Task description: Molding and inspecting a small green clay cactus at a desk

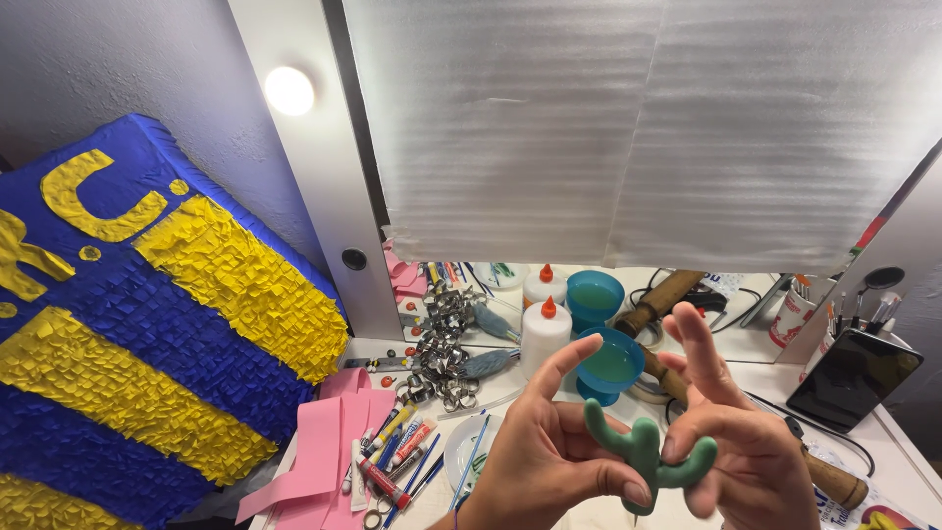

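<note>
Cactus [648, 453] of green clay is lifted above the near edge of the worktop [903, 456], close to the eyes, probably for shaping. Left hand [545, 447] pinches its stem with thumb and curled fingers; right hand [741, 447] presses one arm, other fingers spread open.

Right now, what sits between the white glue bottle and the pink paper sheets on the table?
In the head view, a pile of curled silver ribbon lies between the white glue bottle and the pink paper sheets.

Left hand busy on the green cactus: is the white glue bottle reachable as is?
Probably yes: the glue bottle stands just beyond the left hand, nothing between, but its fingers would first have to release the green cactus.
</note>
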